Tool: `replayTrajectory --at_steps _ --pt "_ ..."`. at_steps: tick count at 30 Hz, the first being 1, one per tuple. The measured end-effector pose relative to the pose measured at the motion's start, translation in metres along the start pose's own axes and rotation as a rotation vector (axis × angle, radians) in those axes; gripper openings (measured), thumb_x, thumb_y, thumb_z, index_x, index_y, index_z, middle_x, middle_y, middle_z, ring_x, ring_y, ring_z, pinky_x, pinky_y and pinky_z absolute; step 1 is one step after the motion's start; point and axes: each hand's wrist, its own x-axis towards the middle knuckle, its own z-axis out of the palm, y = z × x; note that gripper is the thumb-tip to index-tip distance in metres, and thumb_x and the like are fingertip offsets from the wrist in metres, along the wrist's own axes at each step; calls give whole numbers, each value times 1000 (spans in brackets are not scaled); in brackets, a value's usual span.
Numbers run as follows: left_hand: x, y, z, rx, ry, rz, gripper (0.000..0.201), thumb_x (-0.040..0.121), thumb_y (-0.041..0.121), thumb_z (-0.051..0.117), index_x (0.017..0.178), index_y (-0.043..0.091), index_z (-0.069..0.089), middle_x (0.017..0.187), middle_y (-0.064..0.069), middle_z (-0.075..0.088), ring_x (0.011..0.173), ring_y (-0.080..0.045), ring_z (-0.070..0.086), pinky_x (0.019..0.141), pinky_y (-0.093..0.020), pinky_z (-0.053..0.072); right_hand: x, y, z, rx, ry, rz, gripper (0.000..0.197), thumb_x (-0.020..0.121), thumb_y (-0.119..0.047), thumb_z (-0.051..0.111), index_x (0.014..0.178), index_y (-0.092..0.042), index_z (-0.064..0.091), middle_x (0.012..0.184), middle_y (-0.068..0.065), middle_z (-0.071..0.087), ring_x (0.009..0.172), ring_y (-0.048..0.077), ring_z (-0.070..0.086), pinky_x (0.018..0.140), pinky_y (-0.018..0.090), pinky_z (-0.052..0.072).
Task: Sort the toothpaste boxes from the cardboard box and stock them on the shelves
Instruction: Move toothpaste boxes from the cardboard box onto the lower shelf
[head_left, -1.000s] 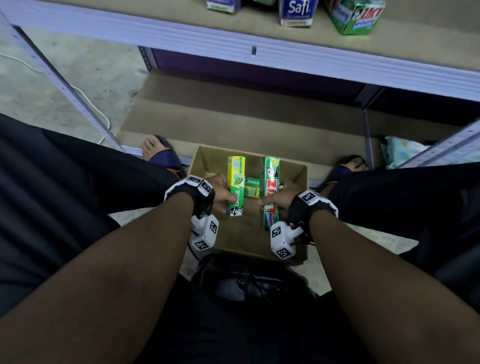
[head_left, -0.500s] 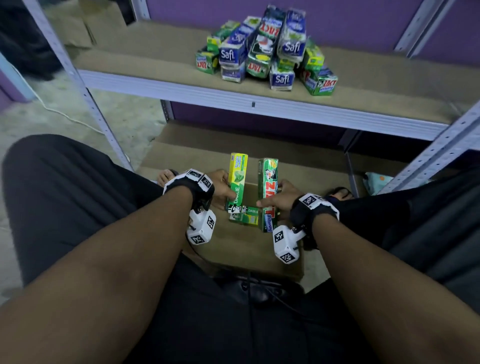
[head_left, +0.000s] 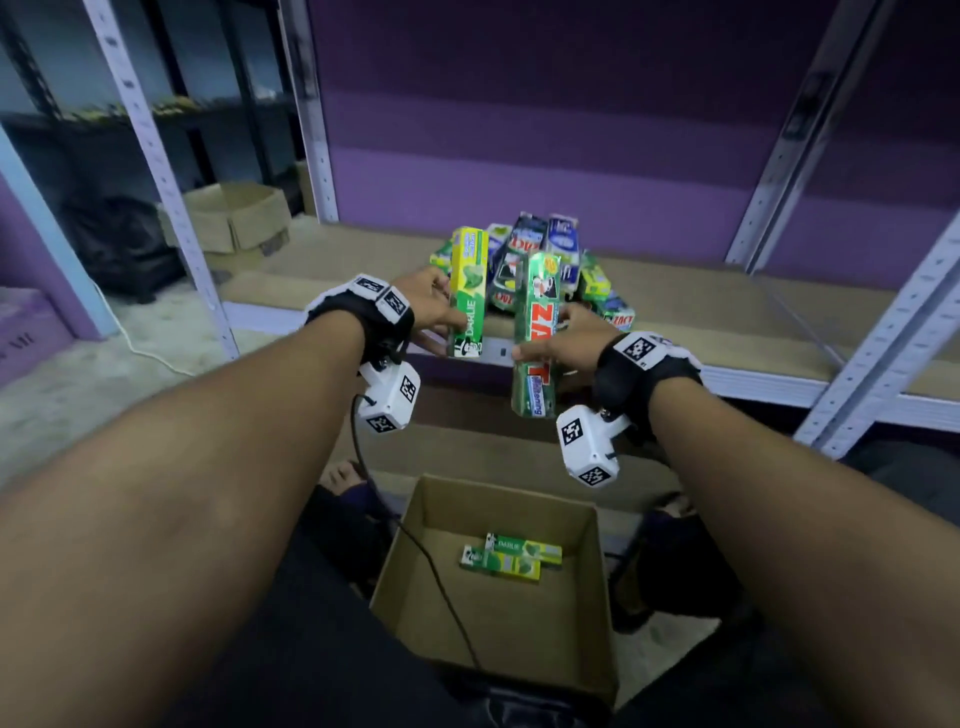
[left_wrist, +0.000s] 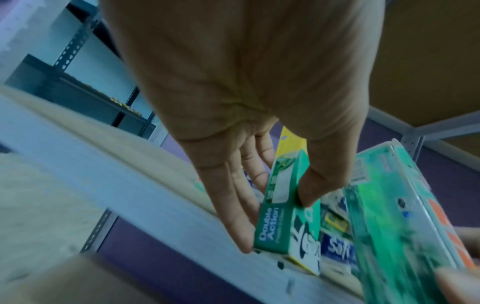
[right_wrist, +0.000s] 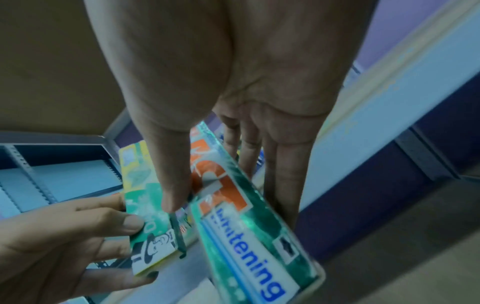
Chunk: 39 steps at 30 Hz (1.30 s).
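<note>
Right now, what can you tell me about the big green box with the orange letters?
The green Zact box is a long, thin, glossy carton with big orange letters and a white band reading "Whitening" in blue. The right hand pinches it, thumb on the front and fingers behind. It is held in the air, about upright and slightly tilted, in front of the pile of toothpaste boxes on the shelf. Only that hand touches it.

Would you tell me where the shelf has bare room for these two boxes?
The wooden shelf board is bare right of the pile of toothpaste boxes, up to the grey upright, and left of it toward the left post. The middle is crowded.
</note>
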Motion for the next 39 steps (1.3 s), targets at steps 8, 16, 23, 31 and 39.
replayTrajectory --at_steps 8,16,23,31,39 --pt "49 39 -50 -18 142 -13 31 86 6 68 115 9 56 115 -19 64 86 -31 69 78 -52 60 41 -89 -35 80 54 -17 43 72 -31 86 101 -6 64 90 13 74 63 26 73 53 41 59" --pt "105 29 -82 75 161 -75 43 96 4 55 137 17 53 101 -15 62 70 -25 58 48 -26 57 116 -134 -26 -282 129 -50 47 68 -60 77 79 -19 57 101 14 63 93 31 66 90 45 55" --pt "146 8 -89 217 72 -106 35 97 6 51 128 17 62 106 -14 69 69 -22 64 67 -36 60 145 -150 -10 -728 80 -113 34 84 -48 64 100 -17 65 114 12 64 92 30 63 82 33 50" --pt "167 -12 -69 212 82 -132 33 96 11 56 127 16 62 120 -12 67 92 -30 66 59 -31 60 159 -146 12 -994 64 -71 19 91 -27 64 97 -10 60 100 15 55 95 38 59 92 52 50" --pt "163 -21 -72 390 74 -82 43 96 42 57 137 28 55 119 -2 66 72 -12 62 44 -16 41 199 -131 14 -948 40 -107 38 92 -42 57 118 -16 64 127 11 62 110 36 60 92 38 45"
